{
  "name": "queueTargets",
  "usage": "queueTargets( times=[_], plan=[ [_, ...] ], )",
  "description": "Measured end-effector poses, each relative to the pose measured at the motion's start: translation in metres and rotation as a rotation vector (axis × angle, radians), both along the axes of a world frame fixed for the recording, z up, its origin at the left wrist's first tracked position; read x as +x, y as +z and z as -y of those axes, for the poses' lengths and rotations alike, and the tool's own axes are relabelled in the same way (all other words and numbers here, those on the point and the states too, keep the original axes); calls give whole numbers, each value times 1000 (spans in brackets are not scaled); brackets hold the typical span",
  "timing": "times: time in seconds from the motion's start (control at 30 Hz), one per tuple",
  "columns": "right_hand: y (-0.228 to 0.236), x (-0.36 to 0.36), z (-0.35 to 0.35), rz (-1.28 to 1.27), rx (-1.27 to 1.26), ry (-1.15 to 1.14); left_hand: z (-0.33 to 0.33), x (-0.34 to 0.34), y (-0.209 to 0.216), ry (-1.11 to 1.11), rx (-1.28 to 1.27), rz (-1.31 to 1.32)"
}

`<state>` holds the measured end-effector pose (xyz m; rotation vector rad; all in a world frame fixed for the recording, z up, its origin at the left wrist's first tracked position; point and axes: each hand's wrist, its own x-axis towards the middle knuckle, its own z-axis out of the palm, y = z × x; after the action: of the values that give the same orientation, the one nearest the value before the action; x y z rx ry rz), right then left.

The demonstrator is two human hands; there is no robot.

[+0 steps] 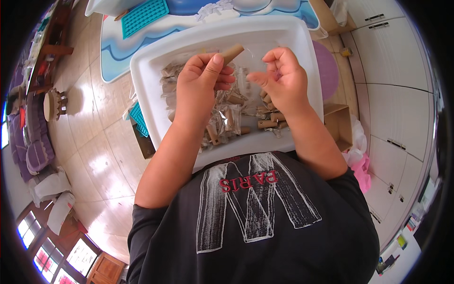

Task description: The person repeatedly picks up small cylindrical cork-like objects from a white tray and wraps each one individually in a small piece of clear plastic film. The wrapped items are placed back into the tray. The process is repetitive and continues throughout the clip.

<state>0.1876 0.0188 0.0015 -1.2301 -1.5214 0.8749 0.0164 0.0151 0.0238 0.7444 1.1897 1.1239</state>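
A short brown cylinder (pixel 233 54) is pinched between the thumb and fingers of my left hand (pixel 201 75), above the white plastic tub (pixel 142 94). One end of the cylinder points up and to the right. My right hand (pixel 286 80) hovers to the right of it, fingers curved and apart from the thumb, with nothing plain to see between them. Below my hands, many similar brown cylinders lie in the tub. On the left and in the middle they are in clear wrappers (pixel 228 118); several bare ones (pixel 268 124) lie at the right.
Beyond the tub, a blue and white patterned table (pixel 111 57) bears a teal grid tray (pixel 144 18) and a white crumpled strip (pixel 215 9). An open cardboard box (pixel 338 125) stands at the right, near white cabinets (pixel 397 57). A wooden stool (pixel 53 105) is at the left.
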Motion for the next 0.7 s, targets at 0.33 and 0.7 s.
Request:
queueTargets(
  times=[0.33, 0.7],
  plan=[
    [10, -11, 6, 73, -84, 37, 3, 1, 2, -1, 23, -10],
    [12, 2, -2, -514, -302, 300, -7, -18, -28, -29, 299, -703]
  ],
)
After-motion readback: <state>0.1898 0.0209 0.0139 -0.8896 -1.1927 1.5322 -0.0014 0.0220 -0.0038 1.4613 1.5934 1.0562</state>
